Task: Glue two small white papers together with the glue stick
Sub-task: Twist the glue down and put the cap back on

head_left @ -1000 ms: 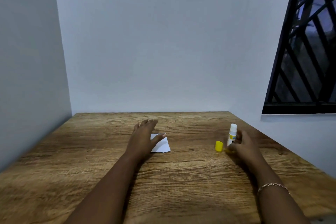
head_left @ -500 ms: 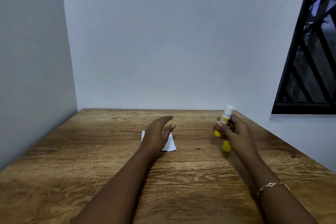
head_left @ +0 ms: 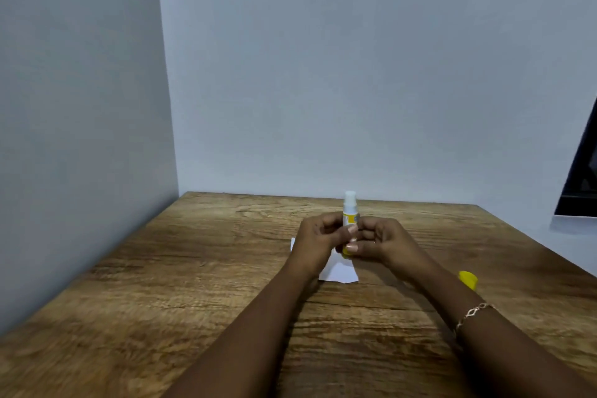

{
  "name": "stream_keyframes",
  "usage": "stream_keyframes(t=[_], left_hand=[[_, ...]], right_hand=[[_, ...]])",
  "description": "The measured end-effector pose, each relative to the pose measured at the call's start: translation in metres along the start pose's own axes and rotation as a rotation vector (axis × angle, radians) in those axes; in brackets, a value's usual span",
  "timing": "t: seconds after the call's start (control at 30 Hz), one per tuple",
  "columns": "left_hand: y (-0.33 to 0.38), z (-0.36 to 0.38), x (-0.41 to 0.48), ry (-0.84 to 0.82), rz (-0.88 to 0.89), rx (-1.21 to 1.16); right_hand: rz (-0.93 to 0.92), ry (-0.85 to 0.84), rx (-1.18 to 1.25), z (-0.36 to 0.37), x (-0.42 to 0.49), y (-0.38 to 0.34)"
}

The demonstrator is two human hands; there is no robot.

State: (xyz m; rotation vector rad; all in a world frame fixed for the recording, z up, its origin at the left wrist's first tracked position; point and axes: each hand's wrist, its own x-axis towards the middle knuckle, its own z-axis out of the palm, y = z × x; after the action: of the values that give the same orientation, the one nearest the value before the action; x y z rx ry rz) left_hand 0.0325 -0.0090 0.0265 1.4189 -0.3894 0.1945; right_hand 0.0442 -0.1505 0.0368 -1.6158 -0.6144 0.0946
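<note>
The glue stick [head_left: 350,212], white with a yellow label and yellow base, stands upright in the air with its white glue tip bare. My left hand [head_left: 318,244] and my right hand [head_left: 384,241] both grip its lower body, thumbs near the yellow base. Below the hands, white paper [head_left: 339,271] lies flat on the wooden table [head_left: 193,284]; the hands cover much of it, so I cannot tell whether it is one sheet or two. The yellow cap [head_left: 468,279] lies on the table to the right, beside my right forearm.
A grey wall runs along the table's left edge and another behind its far edge. A dark window frame [head_left: 581,178] shows at the right. A bracelet [head_left: 475,313] is on my right wrist.
My right hand carried the glue stick from the right to the middle, over the paper. My left hand lifted off the paper and took hold of the stick too. The cap stayed on the table.
</note>
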Motion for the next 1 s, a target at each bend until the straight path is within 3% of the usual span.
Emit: stream_keyframes(t=[0.17, 0.37, 0.53, 0.8, 1.0], left_hand=[[-0.002, -0.002, 0.004, -0.038, -0.07, -0.13], [0.004, -0.004, 0.007, 0.01, 0.052, -0.085], [0.004, -0.003, 0.007, -0.068, 0.039, -0.102], [0.007, -0.01, 0.008, -0.15, -0.029, -0.15], [0.007, -0.006, 0.006, -0.093, 0.02, -0.092]], right_hand=[[0.02, 0.0, 0.101, -0.002, -0.003, 0.0], [-0.072, 0.068, 0.028, 0.008, -0.001, -0.007], [-0.138, 0.14, -0.103, 0.016, -0.003, -0.008], [0.006, -0.001, 0.14, 0.005, -0.01, -0.007], [-0.051, 0.099, 0.0, 0.016, -0.008, -0.009]])
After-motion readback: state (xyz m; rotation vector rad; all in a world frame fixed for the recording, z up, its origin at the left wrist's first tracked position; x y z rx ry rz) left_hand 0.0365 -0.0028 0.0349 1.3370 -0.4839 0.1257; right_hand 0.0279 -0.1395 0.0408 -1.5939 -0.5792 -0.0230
